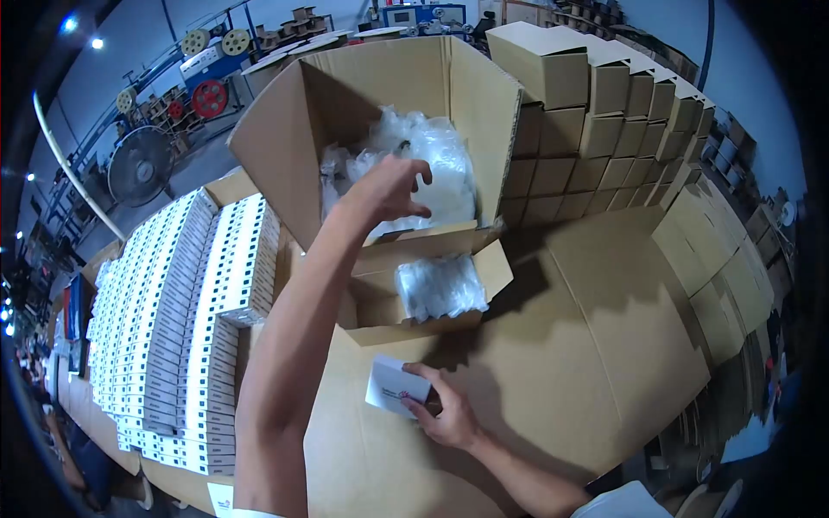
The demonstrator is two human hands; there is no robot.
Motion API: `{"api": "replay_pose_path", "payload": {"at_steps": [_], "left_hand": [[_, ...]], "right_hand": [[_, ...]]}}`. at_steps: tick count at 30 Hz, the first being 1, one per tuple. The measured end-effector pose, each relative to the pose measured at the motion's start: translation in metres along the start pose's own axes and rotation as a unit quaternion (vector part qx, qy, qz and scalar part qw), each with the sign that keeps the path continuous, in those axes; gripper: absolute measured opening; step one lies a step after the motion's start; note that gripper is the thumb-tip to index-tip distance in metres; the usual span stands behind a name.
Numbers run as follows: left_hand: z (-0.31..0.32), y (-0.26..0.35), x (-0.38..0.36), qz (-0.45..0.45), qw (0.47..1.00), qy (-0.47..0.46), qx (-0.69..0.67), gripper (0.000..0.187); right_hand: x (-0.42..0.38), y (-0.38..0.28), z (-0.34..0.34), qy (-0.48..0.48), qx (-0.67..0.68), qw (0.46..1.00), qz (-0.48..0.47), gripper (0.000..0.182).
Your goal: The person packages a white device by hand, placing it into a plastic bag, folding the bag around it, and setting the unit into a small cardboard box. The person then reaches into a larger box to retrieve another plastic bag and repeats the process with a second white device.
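Observation:
My left hand (399, 188) reaches over the large open carton (269, 142), fingers apart and curved, with nothing visible in them. Below and behind it in the carton lies a heap of clear plastic bags (445, 164). My right hand (446, 413) pinches the right side of a white card (390, 384) with small print and a red mark, held low over the cardboard-covered table (553, 380). Between my hands stands a smaller open cardboard box (380, 335), in which a bundle wrapped in clear plastic (440, 287) rests.
Stacked rows of small white boxes (164, 319) fill the left side. Closed brown cartons (561, 129) are piled at the back right, with more cardboard boxes (712, 268) at the right edge. Another white card (221, 496) lies at the front left. Machinery (207, 86) stands beyond the table.

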State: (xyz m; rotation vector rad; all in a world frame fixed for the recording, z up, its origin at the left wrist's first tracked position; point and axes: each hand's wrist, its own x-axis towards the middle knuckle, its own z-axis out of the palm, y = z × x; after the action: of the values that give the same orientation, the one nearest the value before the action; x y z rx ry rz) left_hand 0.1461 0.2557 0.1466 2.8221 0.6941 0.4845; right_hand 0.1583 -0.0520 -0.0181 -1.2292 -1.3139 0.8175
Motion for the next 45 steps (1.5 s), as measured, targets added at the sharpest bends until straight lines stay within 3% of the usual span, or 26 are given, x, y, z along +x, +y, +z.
{"api": "replay_pose_path", "payload": {"at_steps": [3, 6, 7, 10, 11, 12, 14, 15, 16, 18, 19, 22, 23, 26, 28, 30, 31, 33, 37, 38, 40, 41, 43, 45], "left_hand": [[0.018, -0.007, 0.025, 0.029, 0.994, -0.076, 0.07, 0.039], [0.032, -0.035, 0.039, 0.071, 0.989, -0.003, 0.127, 0.039], [0.029, -0.035, 0.037, 0.047, 0.993, 0.005, 0.106, 0.048], [-0.011, -0.029, 0.038, 0.094, 0.987, -0.131, 0.024, 0.056], [-0.027, -0.026, 0.046, 0.041, 0.986, -0.156, -0.038, 0.063], [-0.033, -0.037, 0.058, 0.059, 0.986, -0.134, -0.084, 0.052], [-0.034, -0.045, 0.082, 0.008, 0.993, 0.02, -0.117, 0.041], [-0.022, -0.059, 0.097, 0.065, 0.99, 0.122, -0.006, 0.036], [-0.018, -0.059, 0.103, 0.097, 0.984, 0.112, 0.097, 0.043], [-0.005, -0.048, 0.103, 0.026, 0.978, 0.016, 0.205, 0.041], [-0.005, -0.044, 0.101, 0.032, 0.972, 0.003, 0.234, 0.037], [-0.015, -0.05, 0.107, -0.062, 0.987, 0.14, 0.048, 0.031], [-0.022, -0.055, 0.102, -0.027, 0.97, 0.24, 0.036, 0.028], [-0.079, -0.016, 0.059, -0.128, 0.952, 0.267, -0.077, 0.03], [-0.095, -0.018, 0.028, -0.106, 0.918, 0.36, -0.126, 0.031], [-0.103, 0.015, -0.029, -0.106, 0.9, 0.351, -0.237, 0.024], [-0.099, 0.026, -0.058, -0.097, 0.895, 0.356, -0.252, 0.022], [-0.082, 0.055, -0.116, -0.1, 0.873, 0.376, -0.293, 0.018], [0.007, 0.114, -0.211, -0.154, 0.783, 0.453, -0.398, 0.013], [0.031, 0.132, -0.226, -0.158, 0.753, 0.482, -0.42, 0.012], [0.073, 0.149, -0.257, -0.207, 0.768, 0.443, -0.413, 0.012], [0.094, 0.153, -0.267, -0.205, 0.763, 0.438, -0.429, 0.013], [0.113, 0.154, -0.281, -0.234, 0.775, 0.413, -0.417, 0.018], [0.119, 0.145, -0.287, -0.227, 0.728, 0.425, -0.488, 0.021]], "right_hand": [[0.0, -0.001, -0.001, 0.009, 0.028, 1.0, 0.009, 0.049], [-0.001, 0.007, -0.002, -0.005, 0.043, 0.999, 0.016, 0.049], [-0.001, 0.009, 0.0, 0.006, 0.04, 0.999, -0.001, 0.049], [0.001, 0.013, 0.002, 0.022, 0.033, 0.999, -0.029, 0.05], [0.001, 0.014, 0.002, 0.02, 0.033, 0.999, -0.021, 0.05], [0.0, 0.016, 0.003, 0.018, 0.033, 0.999, -0.013, 0.051], [-0.001, 0.018, 0.004, 0.015, 0.03, 0.999, -0.015, 0.055], [-0.002, 0.016, 0.005, 0.019, 0.03, 0.999, -0.021, 0.056], [-0.003, 0.013, 0.005, 0.022, 0.03, 0.999, -0.027, 0.057], [-0.001, 0.007, 0.002, 0.011, 0.019, 0.999, -0.041, 0.054], [0.0, 0.003, 0.001, 0.019, 0.008, 0.998, -0.057, 0.051], [0.003, 0.016, 0.0, 0.041, -0.033, 0.987, -0.152, 0.038], [0.002, 0.021, 0.0, 0.048, -0.047, 0.98, -0.19, 0.034], [-0.002, 0.003, -0.006, 0.039, -0.013, 0.992, -0.119, 0.028], [0.001, 0.001, -0.007, 0.043, -0.019, 0.985, -0.164, 0.028], [-0.003, -0.005, -0.011, 0.033, -0.012, 0.987, -0.156, 0.031], [-0.007, -0.012, -0.014, 0.018, 0.021, 0.995, -0.1, 0.039], [-0.005, 0.004, -0.016, -0.007, 0.102, 0.991, -0.083, 0.052], [-0.011, -0.014, -0.018, 0.011, 0.255, 0.966, -0.038, 0.083], [-0.013, -0.016, -0.018, 0.016, 0.254, 0.966, -0.05, 0.079], [-0.019, -0.016, -0.015, -0.003, 0.261, 0.965, -0.011, 0.071], [-0.02, -0.015, -0.006, 0.048, 0.249, 0.966, -0.041, 0.052], [-0.022, -0.023, -0.001, 0.119, 0.179, 0.976, 0.019, 0.041], [-0.021, -0.023, 0.004, 0.177, 0.142, 0.974, 0.026, 0.026]]}}
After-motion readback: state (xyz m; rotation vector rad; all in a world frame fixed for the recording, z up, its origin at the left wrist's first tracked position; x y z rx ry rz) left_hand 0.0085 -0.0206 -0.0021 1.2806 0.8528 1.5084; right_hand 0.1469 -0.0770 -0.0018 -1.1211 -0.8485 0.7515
